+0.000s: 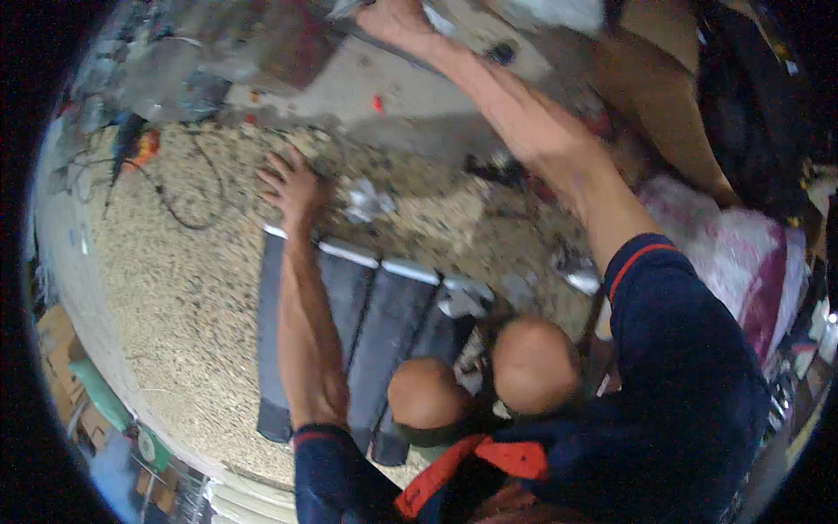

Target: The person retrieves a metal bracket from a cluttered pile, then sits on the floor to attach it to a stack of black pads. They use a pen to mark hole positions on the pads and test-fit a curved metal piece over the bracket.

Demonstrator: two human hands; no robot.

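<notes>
My left hand (292,186) lies flat with fingers spread on a speckled chipboard surface (175,262), just past the white-capped ends of several dark flat panels (388,327). My left forearm runs along the leftmost panel. My right arm stretches far up and away; my right hand (394,21) is at the picture's top edge, on or beside a blurred grey and white object (349,9). Its fingers are blurred and partly cut off, so its grip is unclear. My bare knees (531,362) show below the panels.
Crumpled white scraps (367,201) and a black cable (188,205) lie on the board. An orange and black tool (138,147) sits far left. Brown cardboard (672,105) and a pink and white sack (742,253) stand at the right. A small red piece (377,104) lies on the grey floor.
</notes>
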